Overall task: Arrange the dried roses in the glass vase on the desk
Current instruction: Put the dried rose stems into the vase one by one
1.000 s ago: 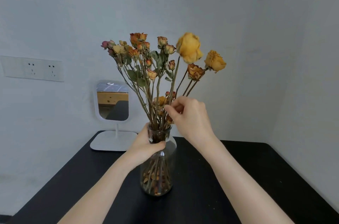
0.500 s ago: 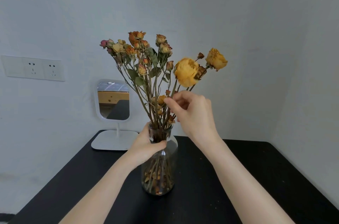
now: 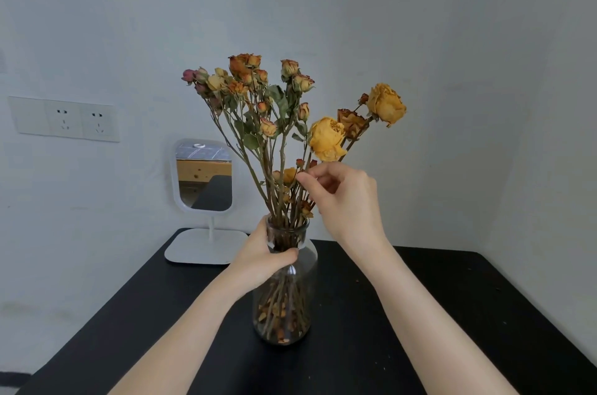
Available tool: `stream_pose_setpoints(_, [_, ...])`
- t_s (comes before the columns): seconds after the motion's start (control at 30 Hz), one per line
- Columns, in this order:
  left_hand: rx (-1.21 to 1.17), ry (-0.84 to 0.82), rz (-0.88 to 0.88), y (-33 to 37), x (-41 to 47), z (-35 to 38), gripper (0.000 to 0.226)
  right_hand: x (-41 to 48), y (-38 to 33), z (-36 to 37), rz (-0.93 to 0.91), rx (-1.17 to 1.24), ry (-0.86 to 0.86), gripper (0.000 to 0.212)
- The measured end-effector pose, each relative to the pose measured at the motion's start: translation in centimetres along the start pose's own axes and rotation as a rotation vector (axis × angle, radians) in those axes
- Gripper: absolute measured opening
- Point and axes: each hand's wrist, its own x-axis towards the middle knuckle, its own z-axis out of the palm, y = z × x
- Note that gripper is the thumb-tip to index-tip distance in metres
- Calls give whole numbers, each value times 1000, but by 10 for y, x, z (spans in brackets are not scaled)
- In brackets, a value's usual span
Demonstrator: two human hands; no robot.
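Head view, only one. Glass vase (image 3: 302, 284) upright on the black table (image 3: 436, 314), roughly centre, near the back edge. Dried roses (image 3: 255, 94) stand in it, stems packed through the narrow neck and fanning out above. Small orange and pink heads lean up and left. Loose dry petals and bits lie in the bottom of the vase among the stems.

Left hand (image 3: 260, 260) grips the vase at the neck, fingers (image 3: 286, 255) curled round the glass, thumb across the front.

Right hand (image 3: 345, 197) is raised above the vase mouth, to its right. Its fingers are curled in, thumb and forefinger closed in a pinch on the stem of a large yellow rose (image 3: 326, 139). That head sits just above the knuckles, tilted right of the main bunch. The exact contact point is partly hidden by the hand.

A second large yellow head (image 3: 386, 103) stands higher and further right, a brownish one (image 3: 350, 123) between the two.

White standing mirror (image 3: 204, 175) at the table's back left corner. Wall socket plate (image 3: 64, 118) on the left wall. A few crumbs on the table right of the vase.
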Motion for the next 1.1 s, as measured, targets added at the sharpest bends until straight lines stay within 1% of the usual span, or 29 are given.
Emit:
stream_pose_setpoints(0.07, [-6,-2,3,0,0,0,52,-1,2,4,-1,-47,-16,14])
stream_pose_setpoints(0.13, [-14,-2,0,-1,0,0,54,-3,6,6,12,-56,-26,14])
stream_pose_setpoints(0.27, [-8,-3,-8,-1,1,0,58,-4,10,8,37,-48,-24,15])
stream_pose_setpoints(0.4, [-8,-29,-13,-1,3,-3,56,-8,12,4,68,11,-45,16])
stream_pose_setpoints(0.47, [11,32,2,0,2,-3,63,-13,17,-1,74,45,-38,11])
stream_pose_setpoints(0.53, [73,146,21,2,0,1,79,-19,23,-7,96,60,-44,6])
stream_pose_setpoints(0.6, [118,242,51,4,-2,5,87,-25,31,-12,136,51,-69,4])
stream_pose_setpoints(0.7, [145,325,83,6,-2,11,91,-33,43,-18,210,48,-103,4])
stream_pose_setpoints(0.8, [164,364,93,5,-1,14,83,-39,52,-23,255,50,-109,4])
stream_pose_setpoints(0.9, [147,328,104,7,-5,14,67,-44,59,-28,282,63,-117,3])
stream_pose_setpoints(0.93, [135,305,105,7,-6,13,65,-45,60,-30,290,69,-116,3])
stream_pose_setpoints(1.0, [87,234,94,7,-9,12,64,-47,62,-33,304,82,-111,6])
stream_pose_setpoints(1.1, [-10,83,79,6,-12,8,56,-49,65,-37,305,84,-118,10])
